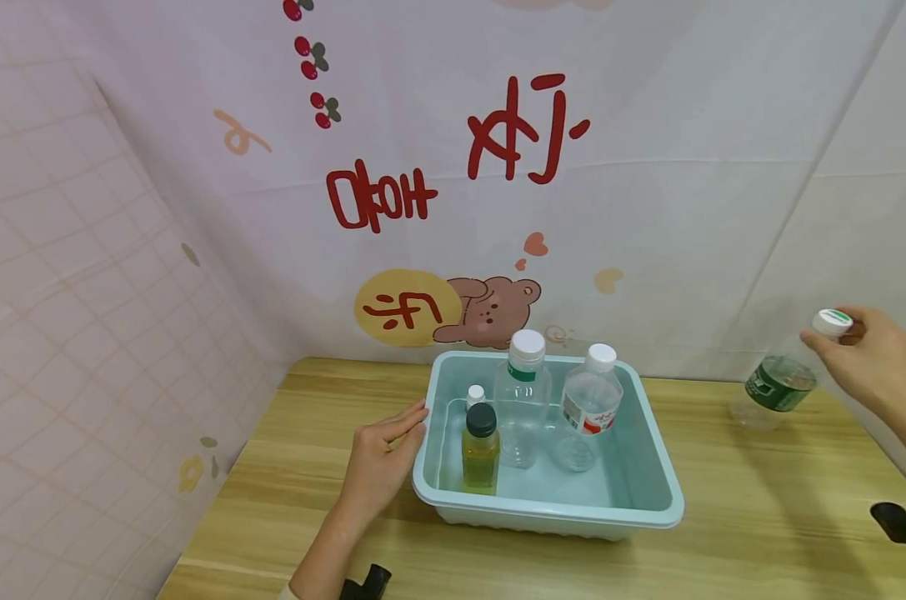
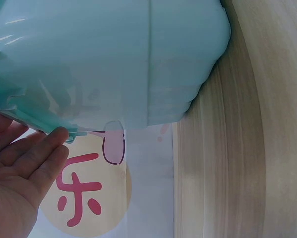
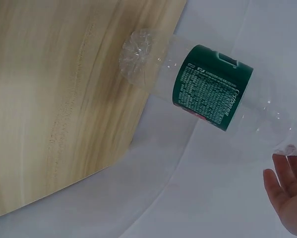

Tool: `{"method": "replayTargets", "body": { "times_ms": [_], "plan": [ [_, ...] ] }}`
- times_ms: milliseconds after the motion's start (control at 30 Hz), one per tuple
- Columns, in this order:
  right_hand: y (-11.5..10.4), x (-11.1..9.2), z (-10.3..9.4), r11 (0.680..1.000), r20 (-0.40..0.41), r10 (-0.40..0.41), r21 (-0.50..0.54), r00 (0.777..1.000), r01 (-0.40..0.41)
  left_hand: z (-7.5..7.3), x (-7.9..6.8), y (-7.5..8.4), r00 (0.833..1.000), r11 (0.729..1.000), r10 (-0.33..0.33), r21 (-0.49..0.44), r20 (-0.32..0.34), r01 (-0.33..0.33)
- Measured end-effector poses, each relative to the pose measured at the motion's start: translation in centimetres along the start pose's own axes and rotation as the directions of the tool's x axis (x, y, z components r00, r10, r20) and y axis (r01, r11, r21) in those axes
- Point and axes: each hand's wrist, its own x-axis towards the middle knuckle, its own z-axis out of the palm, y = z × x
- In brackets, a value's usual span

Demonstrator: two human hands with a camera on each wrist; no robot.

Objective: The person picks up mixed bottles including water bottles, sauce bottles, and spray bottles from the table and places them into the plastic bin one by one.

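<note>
At the right, my right hand (image 1: 876,358) holds a clear plastic bottle (image 1: 778,387) with a green label by its white-capped top. The bottle tilts; in the right wrist view its ridged base lies over the table's edge, and whether it touches the tabletop I cannot tell. My left hand (image 1: 383,458) touches the left rim of a light blue plastic basin (image 1: 550,508), fingers fairly straight. The left wrist view shows those fingers (image 2: 46,148) under the basin's rim. Inside the basin stand two clear white-capped bottles (image 1: 523,400) (image 1: 591,400), a dark-capped bottle of yellowish liquid (image 1: 481,458) and a small white-capped bottle (image 1: 476,394).
The basin sits on a wood-grain table (image 1: 302,475). A printed white cloth (image 1: 648,208) with a bear and red characters hangs directly behind it. Another cloth with a grid pattern (image 1: 85,333) covers the left side.
</note>
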Motion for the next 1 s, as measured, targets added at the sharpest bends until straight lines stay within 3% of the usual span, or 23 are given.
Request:
{"method": "replayTargets", "body": {
  "times_ms": [600, 1000],
  "plan": [
    [0.9, -0.6, 0.1, 0.999, 0.023, 0.041, 0.024, 0.999, -0.042, 0.0, 0.1, 0.4, 1.000, 1.000, 0.004, -0.009, 0.007, -0.004],
    [0.2, -1.3, 0.0, 0.997, 0.012, 0.053, 0.064, 0.999, -0.054, 0.1, -0.1, 0.1, 1.000, 1.000, 0.014, -0.003, -0.001, -0.014]
  ]
}}
